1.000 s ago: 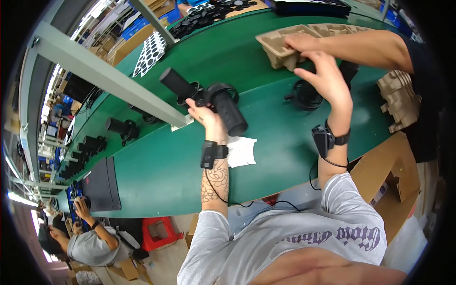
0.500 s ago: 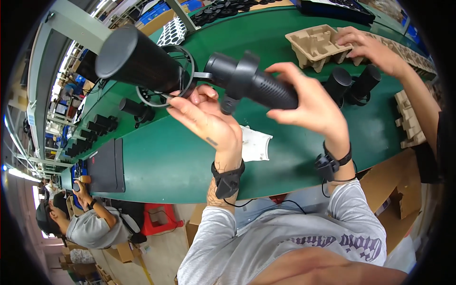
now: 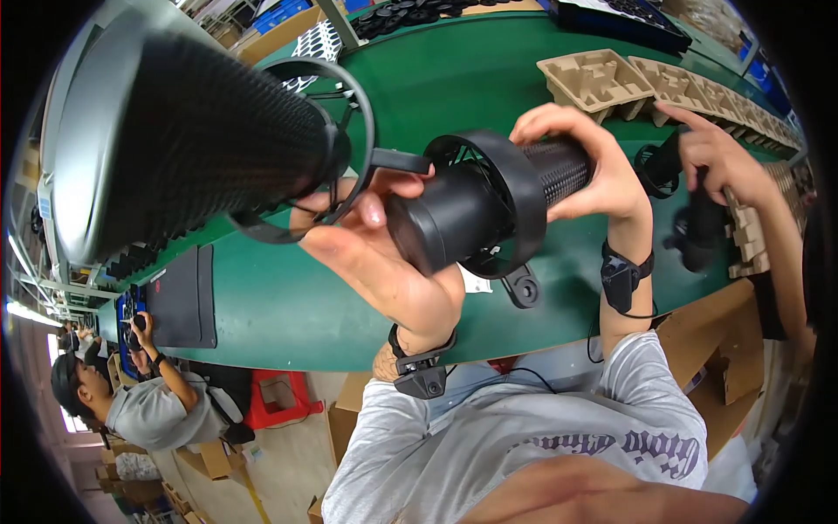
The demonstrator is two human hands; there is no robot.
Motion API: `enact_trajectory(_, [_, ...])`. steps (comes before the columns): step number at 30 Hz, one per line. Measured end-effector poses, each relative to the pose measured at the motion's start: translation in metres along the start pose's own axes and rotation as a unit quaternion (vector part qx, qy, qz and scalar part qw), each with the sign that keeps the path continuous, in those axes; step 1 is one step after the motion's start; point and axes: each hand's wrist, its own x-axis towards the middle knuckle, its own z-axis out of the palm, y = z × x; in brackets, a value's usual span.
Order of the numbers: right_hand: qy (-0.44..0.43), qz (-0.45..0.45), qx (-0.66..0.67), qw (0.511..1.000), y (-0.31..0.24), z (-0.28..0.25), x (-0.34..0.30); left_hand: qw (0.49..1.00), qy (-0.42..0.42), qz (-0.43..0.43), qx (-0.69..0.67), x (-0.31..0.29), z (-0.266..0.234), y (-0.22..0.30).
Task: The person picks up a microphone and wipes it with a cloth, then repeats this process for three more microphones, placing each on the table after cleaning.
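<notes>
My left hand (image 3: 384,271) is closed around the base of a large black microphone (image 3: 201,148) with a ring-shaped shock mount (image 3: 371,122). That microphone is tilted to the upper left, its rounded end close to the camera and blurred. In my right hand (image 3: 607,170) is a second black microphone (image 3: 445,214), gripped by its mesh body. A ring mount (image 3: 524,201) with a flat bracket surrounds this one, and its smooth end points down and left at my left palm; whether it touches the palm I cannot tell.
Pulp trays (image 3: 559,72) line the far right of the green table (image 3: 288,306). At the right, another person's hand (image 3: 729,166) is at a blurred black microphone (image 3: 696,231). A dark mat (image 3: 183,301) lies left. Below stand a cardboard box (image 3: 729,349) and red stool (image 3: 297,384).
The left microphone has come nearer the camera. The right one has turned, its smooth end now down and left. The other person's hand has moved from the pulp tray to a microphone.
</notes>
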Motion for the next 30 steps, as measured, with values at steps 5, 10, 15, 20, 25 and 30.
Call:
enact_trajectory(5, [0.083,0.063,0.216,0.971,0.016,0.019,0.008,0.998,0.006,0.057,-0.031,-0.004,-0.005,0.003])
enact_trajectory(10, [0.107,0.148,0.294,0.938,0.021,0.031,0.01,0.992,0.014,0.118,-0.039,-0.012,-0.003,-0.004])
enact_trajectory(15, [0.139,0.15,0.295,0.933,0.02,0.032,0.011,0.995,-0.028,0.088,-0.031,-0.014,-0.002,0.0])
enact_trajectory(20, [0.154,0.148,0.282,0.935,0.015,0.03,0.012,0.995,0.027,0.095,-0.023,-0.02,0.014,-0.001])
enact_trajectory(25, [0.165,0.16,0.286,0.93,0.016,0.033,0.013,0.991,-0.003,0.097,-0.095,-0.024,0.015,-0.003])
enact_trajectory(30, [0.083,0.263,0.238,0.931,0.003,0.018,0.008,0.986,-0.067,0.119,-0.091,-0.017,0.009,0.001])
